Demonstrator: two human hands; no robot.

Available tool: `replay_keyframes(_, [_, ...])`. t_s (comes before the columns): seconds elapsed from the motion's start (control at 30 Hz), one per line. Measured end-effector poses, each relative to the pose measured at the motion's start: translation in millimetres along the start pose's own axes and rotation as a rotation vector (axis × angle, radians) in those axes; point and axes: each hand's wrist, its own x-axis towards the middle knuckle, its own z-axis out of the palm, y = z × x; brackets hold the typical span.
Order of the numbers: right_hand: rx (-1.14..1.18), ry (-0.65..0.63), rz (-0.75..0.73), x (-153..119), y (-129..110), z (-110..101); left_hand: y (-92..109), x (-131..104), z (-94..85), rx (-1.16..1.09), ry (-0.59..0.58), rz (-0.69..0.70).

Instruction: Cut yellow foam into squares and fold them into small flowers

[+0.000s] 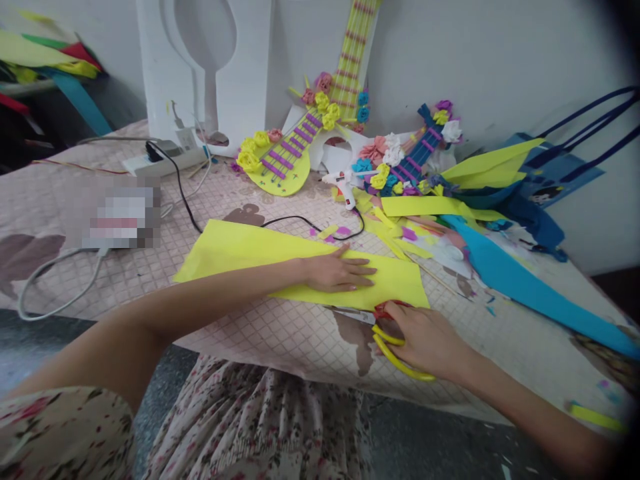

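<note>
A long sheet of yellow paper (235,250) lies across the table in front of me. My left hand (336,270) rests flat on it with the fingers stretched out to the right. At the sheet's near right edge, my right hand (420,333) grips a pair of scissors (385,333) with red and yellow handles. The blades point left, close along the paper's near edge; their tips are partly hidden, so I cannot tell whether they touch the sheet.
Behind the sheet lie a glue gun (345,189), a yellow paper instrument (285,167) with paper flowers and a blue one (417,157). Blue paper (530,280) and yellow scraps cover the right side. A power strip (165,159) with cables sits at the back left.
</note>
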Motion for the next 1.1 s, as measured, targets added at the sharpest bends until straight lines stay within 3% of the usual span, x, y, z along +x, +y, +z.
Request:
replay_keyframes(0.43, [-0.027,-0.034,0.022,-5,0,0,3,-1,-2.1,-0.007,0.019,-0.004])
replay_keyframes(1.1, [0.025,-0.017,0.0,11,-12,-7,1,0,0.5,0.004,0.045,0.009])
